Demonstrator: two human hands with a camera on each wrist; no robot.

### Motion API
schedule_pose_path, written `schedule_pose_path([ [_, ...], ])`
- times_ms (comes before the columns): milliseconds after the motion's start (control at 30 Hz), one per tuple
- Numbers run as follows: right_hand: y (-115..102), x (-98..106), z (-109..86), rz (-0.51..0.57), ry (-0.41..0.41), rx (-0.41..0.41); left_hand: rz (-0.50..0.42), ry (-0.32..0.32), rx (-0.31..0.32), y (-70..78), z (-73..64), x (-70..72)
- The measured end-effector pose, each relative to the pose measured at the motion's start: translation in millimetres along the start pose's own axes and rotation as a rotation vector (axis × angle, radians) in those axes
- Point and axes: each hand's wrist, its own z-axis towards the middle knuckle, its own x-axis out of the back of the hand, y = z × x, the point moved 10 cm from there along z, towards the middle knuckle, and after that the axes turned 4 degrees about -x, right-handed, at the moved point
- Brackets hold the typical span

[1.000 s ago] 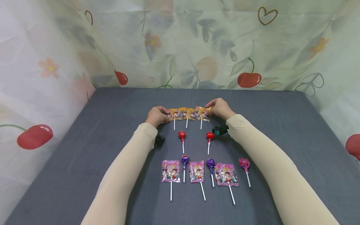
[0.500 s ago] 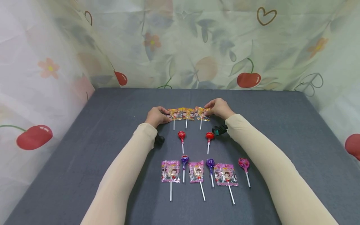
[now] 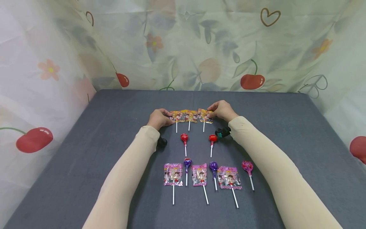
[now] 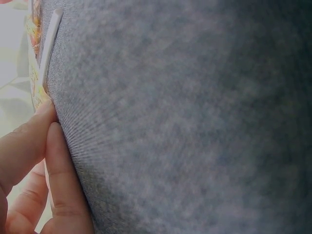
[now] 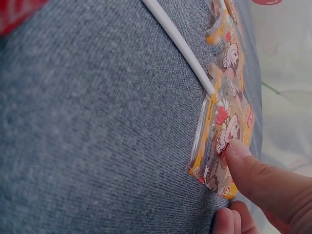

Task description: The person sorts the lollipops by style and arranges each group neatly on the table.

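Three lollipops in flat orange wrappers lie in a row at the back, sticks toward me. My left hand (image 3: pixel 160 118) pinches the outer edge of the left orange-wrapped lollipop (image 3: pixel 178 116); in the left wrist view its thumb meets the wrapper beside the white stick (image 4: pixel 50 46). My right hand (image 3: pixel 224 110) holds the right orange-wrapped lollipop (image 3: pixel 204 116) by its outer side. The right wrist view has the thumb (image 5: pixel 243 158) flat on the printed wrapper (image 5: pixel 228 122), other fingers curled below. Between the hands sits the middle orange-wrapped lollipop (image 3: pixel 191 116), close to both neighbours.
Two red lollipops, a left one (image 3: pixel 184 139) and a right one (image 3: pixel 213 139), lie between my forearms. Nearer are pink-wrapped flat lollipops (image 3: pixel 199 175), two purple ones (image 3: pixel 213 167) and a pink round one (image 3: pixel 247 167). Patterned cloth (image 3: pixel 183 44) hangs behind the grey table (image 3: pixel 114 105).
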Motion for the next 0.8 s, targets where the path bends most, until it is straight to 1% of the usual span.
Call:
schedule_pose_path([
  [100,-0.3,0.0,-0.1,-0.006,-0.002,0.011,-0.011,-0.001,0.004,-0.1,-0.1,-0.4],
  [300,1.4,0.7,-1.3,0.014,-0.014,0.003,-0.03,-0.003,0.023,-2.2,0.8,-1.4],
  [400,1.0,1.6,-3.4,0.072,-0.043,0.012,-0.027,-0.006,0.022,-2.5,1.1,-1.9],
  [500,-1.9,6.1,-8.7,0.181,-0.071,0.037,-0.012,-0.005,0.027,-3.2,2.6,-1.8],
  [600,-8.3,13.7,-20.5,0.285,-0.089,0.083,-0.002,-0.004,0.028,-4.4,4.5,-2.1],
  [667,-13.7,19.2,-32.9,0.318,-0.101,0.122,0.014,-0.004,0.019,-4.1,4.8,-1.7],
  [733,-19.3,24.2,-47.3,0.313,-0.114,0.171,0.013,-0.006,0.013,-3.7,4.5,-1.9],
  [800,-23.2,28.1,-62.2,0.281,-0.128,0.22,0.001,-0.007,0.011,-3.1,4.0,-2.0],
])
